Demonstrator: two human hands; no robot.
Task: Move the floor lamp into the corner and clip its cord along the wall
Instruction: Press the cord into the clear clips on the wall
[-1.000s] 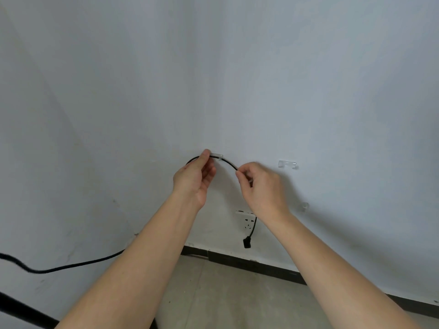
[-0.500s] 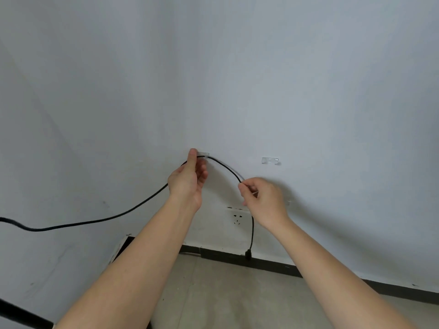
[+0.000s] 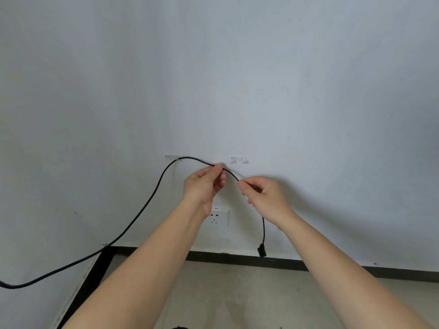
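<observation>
A thin black cord rises from the lower left, passes through a clear clip on the white wall and arcs right. My left hand pinches the cord just right of that clip. A short way further along, my right hand pinches it too. Below my right hand the cord hangs down and ends in a black plug. A second clear clip sits bare on the wall, just above and between my hands. The lamp itself is out of view.
A white wall socket sits below my left hand, partly hidden by my wrist. A black baseboard runs along the foot of the wall and turns at the room corner on the left. The floor is grey.
My left hand has left the first clip and slid right along the cord, which stays in that clip. The view has shifted, so both clips and the socket sit further left.
</observation>
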